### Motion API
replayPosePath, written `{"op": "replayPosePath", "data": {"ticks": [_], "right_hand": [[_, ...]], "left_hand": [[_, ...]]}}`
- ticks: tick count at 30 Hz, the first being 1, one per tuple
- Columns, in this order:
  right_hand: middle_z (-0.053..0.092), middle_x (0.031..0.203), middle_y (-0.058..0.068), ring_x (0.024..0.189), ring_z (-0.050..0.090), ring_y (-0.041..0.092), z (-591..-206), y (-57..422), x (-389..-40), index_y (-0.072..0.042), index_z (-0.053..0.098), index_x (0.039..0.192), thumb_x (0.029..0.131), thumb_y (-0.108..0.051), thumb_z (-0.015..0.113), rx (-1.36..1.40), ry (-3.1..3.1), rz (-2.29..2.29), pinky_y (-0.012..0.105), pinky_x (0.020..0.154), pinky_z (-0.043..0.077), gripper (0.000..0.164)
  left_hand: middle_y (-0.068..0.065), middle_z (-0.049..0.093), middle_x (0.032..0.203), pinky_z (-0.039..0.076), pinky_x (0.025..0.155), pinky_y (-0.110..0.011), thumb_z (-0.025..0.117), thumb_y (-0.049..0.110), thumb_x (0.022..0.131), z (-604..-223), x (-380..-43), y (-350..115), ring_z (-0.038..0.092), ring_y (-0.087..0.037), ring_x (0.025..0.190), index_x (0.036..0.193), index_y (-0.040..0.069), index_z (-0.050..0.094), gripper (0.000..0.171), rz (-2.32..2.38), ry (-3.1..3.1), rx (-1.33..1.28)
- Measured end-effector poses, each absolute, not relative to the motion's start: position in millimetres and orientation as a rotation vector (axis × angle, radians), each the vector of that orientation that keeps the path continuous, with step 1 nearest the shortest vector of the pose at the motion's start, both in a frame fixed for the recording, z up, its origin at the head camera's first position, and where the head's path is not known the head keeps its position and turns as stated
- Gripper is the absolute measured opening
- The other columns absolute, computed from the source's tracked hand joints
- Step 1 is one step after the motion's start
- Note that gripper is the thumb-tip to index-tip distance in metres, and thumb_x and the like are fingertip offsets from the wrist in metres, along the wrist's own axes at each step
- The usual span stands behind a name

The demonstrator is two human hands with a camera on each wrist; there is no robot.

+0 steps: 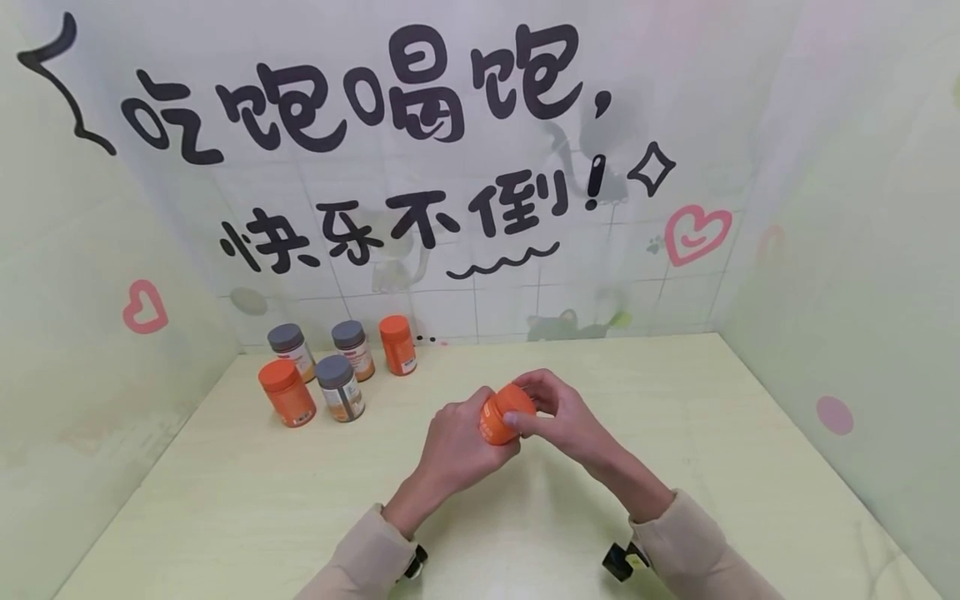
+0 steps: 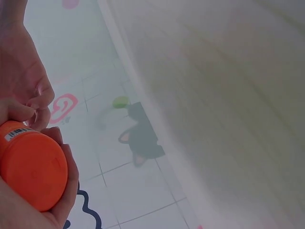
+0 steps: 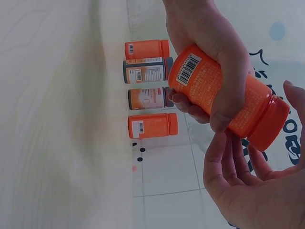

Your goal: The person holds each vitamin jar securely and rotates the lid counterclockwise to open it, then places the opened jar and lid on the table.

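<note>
An orange plastic bottle (image 1: 495, 427) is held above the table, tilted, with its orange screw cap (image 3: 270, 125) toward the right hand. The left hand (image 1: 459, 442) grips the bottle's body, thumb on one side and fingers round the other. Its round base (image 2: 35, 169) faces the camera in the left wrist view, and a barcode label shows in the right wrist view. The right hand (image 1: 566, 421) curls its fingers and thumb about the cap. Parts of the cap are hidden behind those fingers in the head view.
Several bottles stand at the table's back left: an orange bottle (image 1: 287, 393) in front, another orange bottle (image 1: 397, 346) near the wall, and grey-capped bottles (image 1: 341, 390) among them. Printed wall sheets (image 1: 420, 179) enclose the pale wooden table (image 1: 247, 500) at the back and sides.
</note>
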State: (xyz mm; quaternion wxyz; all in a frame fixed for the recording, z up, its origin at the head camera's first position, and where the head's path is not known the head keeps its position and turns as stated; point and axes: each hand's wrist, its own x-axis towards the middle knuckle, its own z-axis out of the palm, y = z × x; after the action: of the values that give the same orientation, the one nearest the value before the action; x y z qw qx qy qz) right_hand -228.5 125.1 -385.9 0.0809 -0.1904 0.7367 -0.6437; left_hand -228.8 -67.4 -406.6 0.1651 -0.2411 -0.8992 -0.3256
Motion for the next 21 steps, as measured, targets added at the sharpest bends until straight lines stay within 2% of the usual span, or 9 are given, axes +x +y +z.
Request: {"op": "replayPosePath", "data": {"ticks": [7, 21], "right_hand": [[0.065, 0.118, 0.01, 0.106, 0.064, 0.024, -388.9, 124.3, -228.6, -0.004, 0.056, 0.123, 0.093, -0.024, 0.074, -0.591, 2.205, -1.95, 0.035, 0.085, 0.06, 0.041], [0.067, 0.126, 0.015, 0.113, 0.062, 0.029, -387.0, 128.8, -230.0, -0.013, 0.057, 0.135, 0.094, -0.018, 0.07, -0.748, 2.175, -1.933, 0.04, 0.089, 0.058, 0.043]], "left_hand": [[0.009, 0.057, 0.071, 0.044, 0.054, -0.019, 0.082, 0.026, 0.076, -407.5, -228.8, -67.4, 0.046, -0.004, 0.055, 0.096, 0.015, 0.06, 0.032, -0.885, -2.547, -0.699], [0.01, 0.056, 0.071, 0.044, 0.056, -0.02, 0.082, 0.026, 0.076, -406.3, -229.6, -68.4, 0.047, -0.004, 0.056, 0.097, 0.016, 0.06, 0.033, -0.902, -2.554, -0.68]]}}
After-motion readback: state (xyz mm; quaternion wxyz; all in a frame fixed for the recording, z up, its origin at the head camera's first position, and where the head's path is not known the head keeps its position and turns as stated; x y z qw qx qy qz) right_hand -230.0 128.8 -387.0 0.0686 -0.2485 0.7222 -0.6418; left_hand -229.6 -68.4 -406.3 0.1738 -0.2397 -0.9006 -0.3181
